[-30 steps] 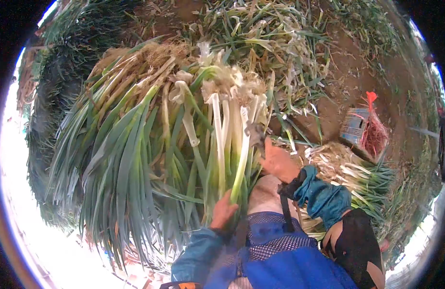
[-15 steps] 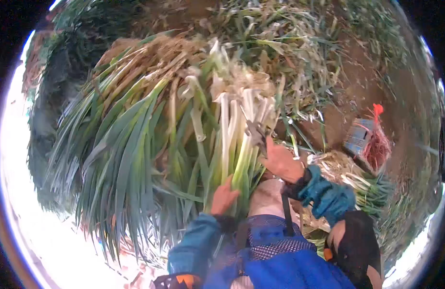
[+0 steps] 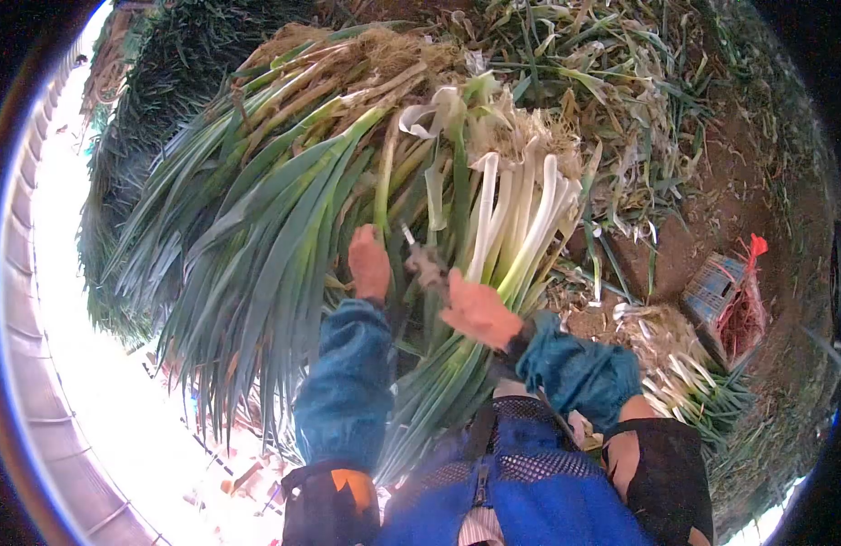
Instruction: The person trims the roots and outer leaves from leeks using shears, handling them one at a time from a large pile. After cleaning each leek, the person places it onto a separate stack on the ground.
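My left hand [image 3: 369, 264] is closed round the lower part of a green stalk [image 3: 382, 187] at the edge of a big heap of leeks [image 3: 256, 209] with brown roots. Just right of it, my right hand [image 3: 479, 309] grips a small metal tool [image 3: 426, 264], blurred, its tip pointing up and left. Beneath and beyond the right hand lies a bunch of cleaned leeks [image 3: 511, 218], white stems up and green leaves down towards my lap.
Trimmed leaves and peelings [image 3: 620, 118] cover the ground at the top right. On the right sit a blue crate [image 3: 714, 287] and red strings [image 3: 743, 318], with a smaller leek bundle [image 3: 689, 387] below them. Dark greenery [image 3: 156, 100] stands at the upper left.
My left hand has left the cleaned leeks and moved up and left to the heap. The right hand with the tool has shifted left. The whole view has shifted too.
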Demonstrator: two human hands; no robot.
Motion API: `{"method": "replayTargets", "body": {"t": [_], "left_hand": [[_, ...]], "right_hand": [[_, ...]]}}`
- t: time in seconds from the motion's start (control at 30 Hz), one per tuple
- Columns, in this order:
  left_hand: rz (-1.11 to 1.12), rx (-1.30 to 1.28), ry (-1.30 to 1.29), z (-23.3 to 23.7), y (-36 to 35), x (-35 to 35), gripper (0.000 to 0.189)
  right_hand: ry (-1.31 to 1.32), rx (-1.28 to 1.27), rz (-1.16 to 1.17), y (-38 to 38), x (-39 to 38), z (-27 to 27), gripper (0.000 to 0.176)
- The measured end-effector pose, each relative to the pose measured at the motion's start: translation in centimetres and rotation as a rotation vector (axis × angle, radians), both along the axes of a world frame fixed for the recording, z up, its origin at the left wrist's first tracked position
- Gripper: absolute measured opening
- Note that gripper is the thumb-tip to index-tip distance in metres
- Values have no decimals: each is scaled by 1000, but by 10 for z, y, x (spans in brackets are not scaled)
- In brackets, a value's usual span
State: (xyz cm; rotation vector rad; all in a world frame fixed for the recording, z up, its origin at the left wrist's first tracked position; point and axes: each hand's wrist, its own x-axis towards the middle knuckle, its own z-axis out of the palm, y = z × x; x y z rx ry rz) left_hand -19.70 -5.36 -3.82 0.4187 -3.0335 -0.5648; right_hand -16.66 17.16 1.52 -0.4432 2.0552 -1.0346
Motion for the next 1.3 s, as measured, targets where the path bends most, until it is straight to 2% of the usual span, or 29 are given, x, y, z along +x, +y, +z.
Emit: {"method": "replayTargets", "body": {"t": [0.07,0.1,0.2,0.27,0.3,0.43,0.6,0.73,0.83,0.9,0.93,1.0,1.07,1.1,1.17,1.2,1.23,1.27,1.3], "left_hand": [[52,-142,-170,-23,-9,-4,14],[153,-15,-401,-26,-15,-5,24],[66,232,-541,-23,-32,-1,36],[40,269,-619,-9,-25,-8,41],[28,288,-664,1,-21,-9,43],[17,88,-654,29,4,-14,43],[28,-46,-540,29,8,-12,38],[17,-71,-563,31,10,-14,31],[17,-59,-490,28,12,-13,29],[-19,-38,-413,27,11,-12,29],[39,224,-449,29,4,-17,30],[160,750,-510,34,-18,-37,32],[35,787,-455,76,-15,-59,33],[91,961,-524,84,-16,-67,33],[-25,810,-541,77,-11,-61,34],[-86,729,-547,68,-9,-55,35],[-62,641,-677,35,-10,-42,37],[-92,480,-697,26,1,-27,36],[-58,435,-707,10,7,-5,36]], "right_hand": [[140,15,-64,6,-3,-13,58],[182,11,-80,13,-3,-15,60],[157,-4,-97,25,-5,14,63],[172,-22,-52,34,8,29,63],[76,8,-31,34,11,43,66],[-68,59,7,31,33,69,69],[42,-8,-12,12,26,40,67],[97,-59,-45,11,35,47,64],[39,77,-16,4,23,44,60],[113,62,-128,7,9,36,58],[148,53,-184,8,1,36,57],[12,56,-132,10,-1,47,61],[-6,39,-74,14,12,63,62],[49,8,-88,16,20,63,62],[167,-58,-120,24,32,59,63],[152,-11,-128,29,29,61,64],[135,37,-137,35,26,62,64],[121,84,-149,39,22,63,64],[84,111,-123,43,19,68,65]]}}
